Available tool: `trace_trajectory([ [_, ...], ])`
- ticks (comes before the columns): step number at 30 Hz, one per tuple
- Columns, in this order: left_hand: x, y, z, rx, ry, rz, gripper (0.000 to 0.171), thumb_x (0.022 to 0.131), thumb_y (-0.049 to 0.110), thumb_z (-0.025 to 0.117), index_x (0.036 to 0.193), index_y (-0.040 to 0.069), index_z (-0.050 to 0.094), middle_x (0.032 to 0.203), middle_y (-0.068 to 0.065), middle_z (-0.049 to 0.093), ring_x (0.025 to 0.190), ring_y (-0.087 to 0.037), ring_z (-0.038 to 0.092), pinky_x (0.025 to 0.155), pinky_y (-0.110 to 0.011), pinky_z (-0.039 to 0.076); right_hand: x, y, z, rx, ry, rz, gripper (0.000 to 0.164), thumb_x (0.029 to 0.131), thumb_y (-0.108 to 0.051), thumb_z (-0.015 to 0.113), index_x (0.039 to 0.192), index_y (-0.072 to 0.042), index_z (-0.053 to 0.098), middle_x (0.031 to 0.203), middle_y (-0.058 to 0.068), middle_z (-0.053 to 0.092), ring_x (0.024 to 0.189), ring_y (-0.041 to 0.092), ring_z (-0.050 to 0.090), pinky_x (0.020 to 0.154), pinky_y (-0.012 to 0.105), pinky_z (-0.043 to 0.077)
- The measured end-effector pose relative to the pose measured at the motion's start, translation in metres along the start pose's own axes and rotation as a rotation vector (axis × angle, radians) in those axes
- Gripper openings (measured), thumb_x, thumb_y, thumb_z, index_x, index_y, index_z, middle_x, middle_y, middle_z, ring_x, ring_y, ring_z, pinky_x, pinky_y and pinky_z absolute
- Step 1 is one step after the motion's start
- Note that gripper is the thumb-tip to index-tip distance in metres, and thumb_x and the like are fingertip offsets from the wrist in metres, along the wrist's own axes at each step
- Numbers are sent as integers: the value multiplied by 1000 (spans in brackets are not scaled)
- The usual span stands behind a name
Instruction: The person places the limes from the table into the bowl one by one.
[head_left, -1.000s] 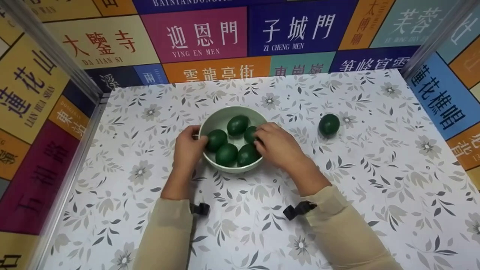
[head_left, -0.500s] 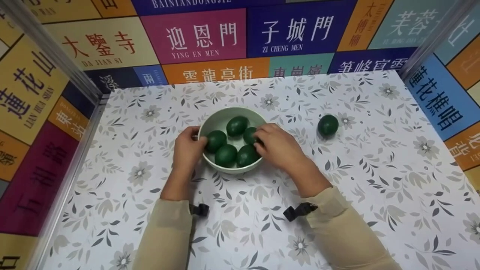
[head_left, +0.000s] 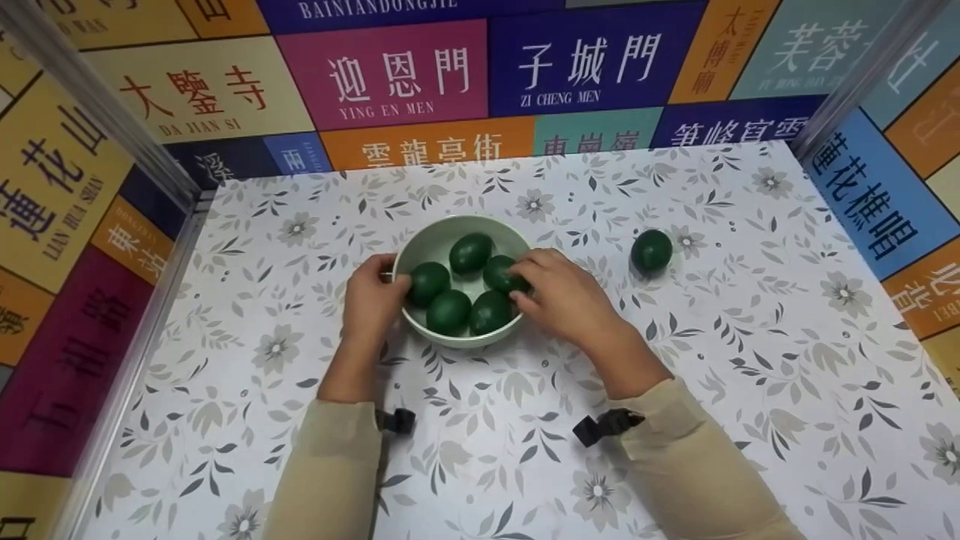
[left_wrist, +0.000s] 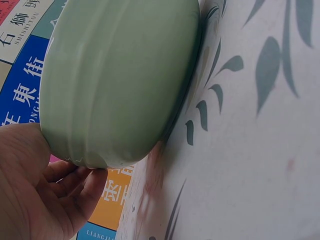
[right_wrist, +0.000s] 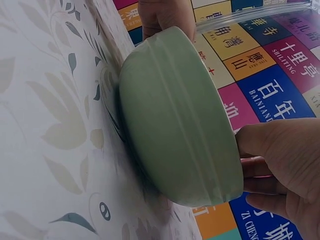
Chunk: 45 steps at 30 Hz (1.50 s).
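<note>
A pale green bowl (head_left: 463, 342) stands upright on the patterned table, with several smooth, dark green egg-shaped things (head_left: 471, 253) inside. My left hand (head_left: 370, 297) grips the bowl's left rim, thumb over the edge and fingers outside, seen too in the left wrist view (left_wrist: 50, 190). Over the right rim reaches my right hand (head_left: 562, 292), its spread thumb and fingertips at the rightmost dark green egg-shaped thing (head_left: 501, 273). In the right wrist view the bowl (right_wrist: 175, 120) hides those fingertips. One more dark green egg-shaped thing (head_left: 651, 252) lies alone on the table, to the right.
A white tabletop (head_left: 480, 450) with a grey leaf and flower print lies under everything. Colourful panels (head_left: 405, 71) with writing wall in the back and both sides. Metal edge strips (head_left: 161, 165) run along the corners. Each sleeve cuff carries a small black wrist device (head_left: 396, 421).
My right thumb and fingers have drawn slightly apart and back to the right, showing more of the dark green egg-shaped thing there. The left hand keeps its grip. The whole head view shifts slightly.
</note>
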<state>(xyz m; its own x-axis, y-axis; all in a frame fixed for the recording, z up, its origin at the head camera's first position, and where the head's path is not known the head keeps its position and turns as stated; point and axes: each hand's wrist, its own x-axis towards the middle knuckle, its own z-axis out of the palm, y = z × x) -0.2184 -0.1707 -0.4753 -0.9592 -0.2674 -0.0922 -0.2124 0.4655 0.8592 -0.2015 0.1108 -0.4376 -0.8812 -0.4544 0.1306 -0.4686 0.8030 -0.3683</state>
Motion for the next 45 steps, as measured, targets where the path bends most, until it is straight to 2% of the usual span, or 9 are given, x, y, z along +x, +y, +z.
trace_trajectory([
  [19,0,-1,1,-3,5,-15,44,88,17,62,131,12,69,119,-7,72,108,-22,65,94,-36,54,-6,-4,-12,8,0,-15,47,97,-32,72,138,-10,64,143,11,60,136,31,55,114,51,45],
  [28,-3,1,0,-27,-2,-14,43,90,15,62,132,14,68,124,-5,71,111,-20,65,95,-36,54,-9,0,-20,19,43,-39,47,96,-32,73,138,-11,64,140,9,61,132,30,58,112,50,47],
  [45,-3,1,0,-21,10,-14,45,87,16,62,132,14,69,121,-6,73,109,-21,67,96,-36,54,-14,15,-36,55,54,57,60,93,-36,76,147,-15,56,145,8,58,134,31,56,108,52,49],
])
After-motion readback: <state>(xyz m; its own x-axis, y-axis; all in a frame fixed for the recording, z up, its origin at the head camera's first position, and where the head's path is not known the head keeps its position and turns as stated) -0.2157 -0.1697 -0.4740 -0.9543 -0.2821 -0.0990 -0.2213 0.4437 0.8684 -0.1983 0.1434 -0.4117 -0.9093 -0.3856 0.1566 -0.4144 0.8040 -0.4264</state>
